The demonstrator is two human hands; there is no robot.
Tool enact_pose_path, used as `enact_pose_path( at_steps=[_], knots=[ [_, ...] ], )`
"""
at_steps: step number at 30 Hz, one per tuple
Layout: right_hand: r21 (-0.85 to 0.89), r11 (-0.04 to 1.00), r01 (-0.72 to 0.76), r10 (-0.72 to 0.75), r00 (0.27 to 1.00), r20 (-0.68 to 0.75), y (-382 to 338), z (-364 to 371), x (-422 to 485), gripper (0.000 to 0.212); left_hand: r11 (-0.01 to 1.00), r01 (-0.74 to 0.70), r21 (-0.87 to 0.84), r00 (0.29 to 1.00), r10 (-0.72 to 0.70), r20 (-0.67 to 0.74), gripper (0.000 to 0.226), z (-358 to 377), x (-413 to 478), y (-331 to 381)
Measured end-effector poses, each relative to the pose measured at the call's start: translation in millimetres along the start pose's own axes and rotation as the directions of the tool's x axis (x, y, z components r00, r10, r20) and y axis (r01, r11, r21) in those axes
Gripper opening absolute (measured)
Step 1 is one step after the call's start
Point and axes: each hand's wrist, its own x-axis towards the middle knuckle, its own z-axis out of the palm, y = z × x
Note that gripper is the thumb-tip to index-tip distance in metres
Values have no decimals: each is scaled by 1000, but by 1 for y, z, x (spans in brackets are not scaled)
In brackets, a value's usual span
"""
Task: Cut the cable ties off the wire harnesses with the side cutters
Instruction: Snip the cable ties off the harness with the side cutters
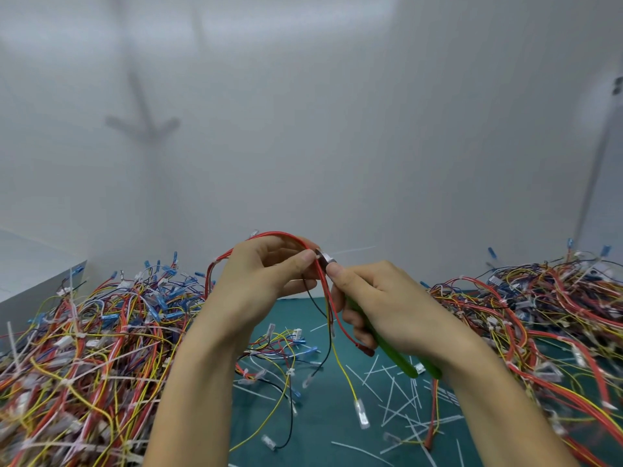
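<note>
My left hand (263, 274) holds a wire harness (328, 299) of red, black and yellow wires up in front of me, pinching it between thumb and fingers. My right hand (381, 308) grips the green-handled side cutters (401, 360). Their metal jaws (324, 258) sit against the harness right beside my left thumb. A thin white cable tie tail (354, 250) sticks out to the right from the jaws. The harness wires hang down toward the mat, ending in clear terminals.
A big heap of tied harnesses (84, 348) fills the left. Another heap (539, 315) lies on the right. Between them the green mat (337, 416) carries several cut white tie pieces (397, 396) and a loose harness (279, 352). A white wall stands behind.
</note>
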Motion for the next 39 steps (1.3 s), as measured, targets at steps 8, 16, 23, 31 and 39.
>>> enact_pose_path(
  at_steps=[8,16,23,31,39],
  knots=[
    [-93,996,-3,-2,998,-59,-2,1,-1,53,999,-28,41,1000,28,-8,11,-1,-1,0],
    [-255,967,15,-39,995,-87,-6,2,-2,54,996,-21,84,1000,21,4,13,-3,-1,1],
    [-308,951,9,-23,999,-44,-8,1,-3,51,990,-10,144,999,5,33,17,-5,-2,0],
    [-290,957,26,-43,998,-52,-7,2,-4,52,989,-20,147,999,15,35,18,-3,-1,0],
    [-228,972,62,-78,995,-63,-2,1,-1,52,991,-46,123,999,44,21,16,0,-1,0]
  ],
)
